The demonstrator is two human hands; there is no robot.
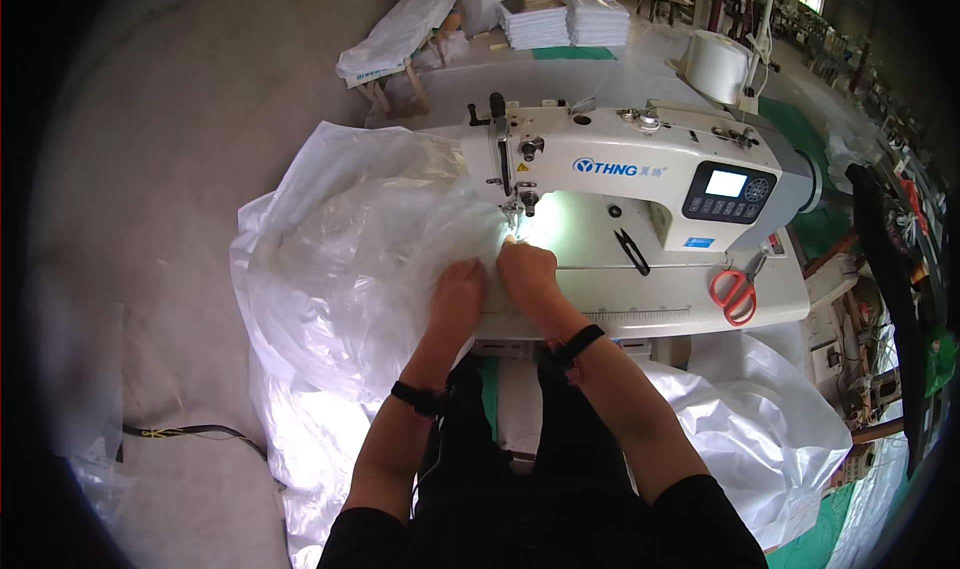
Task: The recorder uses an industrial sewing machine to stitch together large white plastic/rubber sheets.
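Plastic sheet (350, 259), clear and bulky, billows over the left end of the sewing machine table (760, 304) and spills to the floor on that side, with more of it heaped below the table's front edge. Its edge runs from the big mound on the left toward the needle (513, 209), so the length to be fed lies left of and behind both hands. The left hand (458, 294) lies palm down on the sheet, fingers bent and pressing the film flat; whether it pinches a fold I cannot tell. Just beside it, the right hand (527, 266) rests on the edge of the sheet, fingertips close in front of the needle; it is the nearer of the two, and its grip is hidden too. Further right on the table lie black thread snips (632, 251) and red-handled scissors (735, 291), well apart from the hands. Behind the machine (640, 174) stands a large white thread spool (718, 66).
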